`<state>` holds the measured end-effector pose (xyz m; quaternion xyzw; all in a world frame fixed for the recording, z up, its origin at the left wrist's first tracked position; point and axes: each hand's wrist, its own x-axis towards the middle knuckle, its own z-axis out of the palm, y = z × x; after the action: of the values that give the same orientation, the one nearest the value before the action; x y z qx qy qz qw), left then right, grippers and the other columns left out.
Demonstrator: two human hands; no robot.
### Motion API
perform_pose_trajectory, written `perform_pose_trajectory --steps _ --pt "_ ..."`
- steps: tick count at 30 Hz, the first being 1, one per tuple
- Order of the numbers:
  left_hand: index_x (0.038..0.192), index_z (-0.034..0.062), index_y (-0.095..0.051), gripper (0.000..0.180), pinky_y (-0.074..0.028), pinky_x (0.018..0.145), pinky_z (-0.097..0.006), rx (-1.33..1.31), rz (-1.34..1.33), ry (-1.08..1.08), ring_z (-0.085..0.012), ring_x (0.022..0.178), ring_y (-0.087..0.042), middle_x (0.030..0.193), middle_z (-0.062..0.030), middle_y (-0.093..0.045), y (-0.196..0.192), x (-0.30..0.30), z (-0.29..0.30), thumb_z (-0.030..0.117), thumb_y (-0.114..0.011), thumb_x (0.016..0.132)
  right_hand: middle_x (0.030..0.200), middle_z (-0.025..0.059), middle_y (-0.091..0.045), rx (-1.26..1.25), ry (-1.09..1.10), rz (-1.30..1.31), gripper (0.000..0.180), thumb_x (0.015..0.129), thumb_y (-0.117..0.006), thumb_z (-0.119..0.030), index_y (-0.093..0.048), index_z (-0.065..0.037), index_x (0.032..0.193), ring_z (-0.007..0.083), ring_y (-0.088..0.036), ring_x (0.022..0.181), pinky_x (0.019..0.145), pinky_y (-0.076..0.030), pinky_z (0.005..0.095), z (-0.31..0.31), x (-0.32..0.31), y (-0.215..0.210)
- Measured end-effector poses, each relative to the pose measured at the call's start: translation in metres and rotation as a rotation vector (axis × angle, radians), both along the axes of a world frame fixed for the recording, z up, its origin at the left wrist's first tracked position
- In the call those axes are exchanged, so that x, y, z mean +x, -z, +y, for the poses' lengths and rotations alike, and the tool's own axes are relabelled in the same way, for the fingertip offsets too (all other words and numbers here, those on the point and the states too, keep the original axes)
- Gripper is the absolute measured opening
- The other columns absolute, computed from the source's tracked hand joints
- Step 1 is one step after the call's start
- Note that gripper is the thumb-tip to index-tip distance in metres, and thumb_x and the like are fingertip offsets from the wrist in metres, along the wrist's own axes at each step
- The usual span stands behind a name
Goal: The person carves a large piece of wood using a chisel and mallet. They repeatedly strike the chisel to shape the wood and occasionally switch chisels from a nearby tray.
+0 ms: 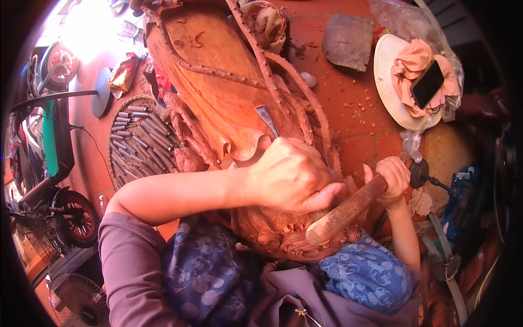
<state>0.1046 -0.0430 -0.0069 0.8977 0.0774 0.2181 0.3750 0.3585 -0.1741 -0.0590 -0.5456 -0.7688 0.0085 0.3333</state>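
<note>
A large reddish wood carving (218, 98) with branch-like stems and a smooth amber panel stretches away from my lap. My left hand (294, 171) is closed around a chisel, above the carving's near part. Only its flat metal blade (266, 121) shows, pointing away past my knuckles; the handle is hidden in my fist. My right hand (393, 180) grips the thin end of a wooden mallet (348, 210), a worn round club. Its thick end lies toward the lower left, over the carving's curled near end (294, 240), below my left hand.
A round basket (113, 155) of many carving tools sits at the left. Beyond it are a round fan-like disc (102, 92) and a wheeled vehicle (76, 215). A wooden block (348, 42), wood chips and a straw hat (387, 71) with a phone (427, 83) lie right.
</note>
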Motion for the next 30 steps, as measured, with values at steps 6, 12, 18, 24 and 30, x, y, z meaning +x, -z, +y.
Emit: perform_pose_trajectory --steps 6,12,18,24,30 --pt "0.055 0.0073 -0.057 0.04 -0.048 0.052 -0.042 0.034 -0.002 0.002 -0.0311 0.055 -0.059 0.056 -0.0097 -0.056 0.003 0.005 0.008 0.028 -0.063 0.089 0.071 0.009 -0.058 0.147 -0.087 0.1 0.032 0.071 -0.082 -0.001 -0.052 -0.006 0.079 0.0283 -0.06 0.062 0.06 -0.052 0.0405 0.005 0.006 0.009" --pt "0.059 0.0081 -0.057 0.035 -0.047 0.052 -0.042 0.068 0.043 0.015 -0.0302 0.056 -0.057 0.06 -0.0074 -0.055 0.001 -0.003 0.01 0.025 -0.063 0.089 0.071 0.0095 -0.059 0.238 -0.168 0.181 0.03 0.072 -0.083 -0.003 -0.054 -0.006 0.079 0.0289 -0.062 0.064 0.061 -0.053 0.0403 0.009 0.004 0.013" --pt "0.06 0.0073 -0.057 0.034 -0.047 0.053 -0.043 0.036 0.034 0.032 -0.0314 0.056 -0.057 0.06 -0.0085 -0.055 0.0 -0.001 0.016 0.024 -0.062 0.09 0.075 0.0085 -0.062 0.158 -0.085 0.067 0.03 0.071 -0.082 0.0 -0.054 -0.006 0.079 0.028 -0.064 0.067 0.065 -0.056 0.0435 0.007 0.006 0.004" --pt "0.06 0.007 -0.057 0.034 -0.047 0.053 -0.043 0.038 0.025 0.044 -0.0317 0.055 -0.057 0.059 -0.009 -0.055 0.004 0.0 0.02 0.023 -0.062 0.09 0.074 0.0082 -0.062 0.017 0.021 0.0 0.029 0.071 -0.082 0.001 -0.055 -0.006 0.08 0.0283 -0.064 0.065 0.066 -0.056 0.0437 0.008 0.008 -0.002" --pt "0.051 0.0077 -0.056 0.045 -0.046 0.047 -0.043 0.041 -0.039 0.002 -0.0301 0.051 -0.058 0.053 -0.0086 -0.055 0.006 0.003 0.018 0.029 -0.062 0.09 0.073 0.0098 -0.06 0.139 -0.029 0.013 0.027 0.073 -0.081 -0.003 -0.056 -0.004 0.081 0.0301 -0.063 0.064 0.061 -0.054 0.0423 0.01 0.01 0.008"
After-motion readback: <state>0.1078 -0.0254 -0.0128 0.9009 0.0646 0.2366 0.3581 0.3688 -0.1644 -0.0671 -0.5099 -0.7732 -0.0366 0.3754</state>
